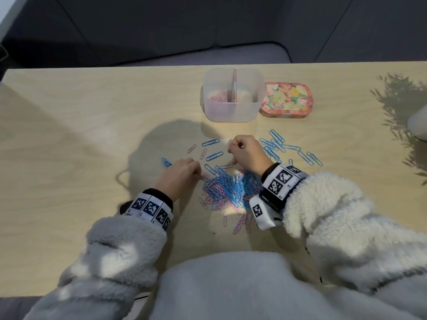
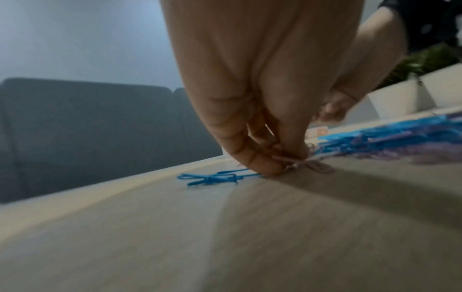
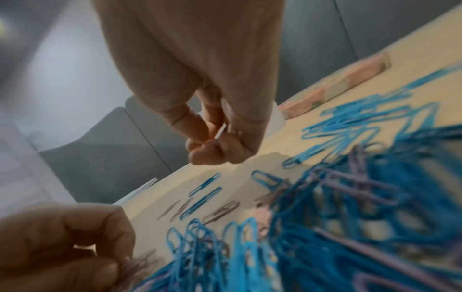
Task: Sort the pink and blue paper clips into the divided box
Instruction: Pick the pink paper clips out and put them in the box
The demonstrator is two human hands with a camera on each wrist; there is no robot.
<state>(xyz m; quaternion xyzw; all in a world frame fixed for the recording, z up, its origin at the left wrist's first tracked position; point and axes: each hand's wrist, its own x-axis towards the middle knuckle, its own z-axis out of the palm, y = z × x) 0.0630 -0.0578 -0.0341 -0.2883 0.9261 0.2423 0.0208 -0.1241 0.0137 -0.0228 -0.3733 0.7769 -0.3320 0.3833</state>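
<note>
A mixed heap of pink and blue paper clips (image 1: 227, 188) lies on the table between my wrists. My left hand (image 1: 197, 174) pinches pink clips (image 2: 312, 165) at the heap's left edge, fingertips (image 2: 265, 168) down on the wood. My right hand (image 1: 232, 147) hovers above the table beyond the heap, fingers curled round a thin pale pink clip (image 3: 220, 133). The translucent divided box (image 1: 231, 112) stands farther back; its left compartment holds pink clips (image 1: 218, 98), and the right one looks bare.
A floral tin (image 1: 286, 99) sits against the box's right side. Loose blue clips (image 1: 279, 144) spread right of my right hand, and a few single clips (image 1: 213, 155) lie left of it. White plant pots (image 2: 400, 98) stand at the table's right.
</note>
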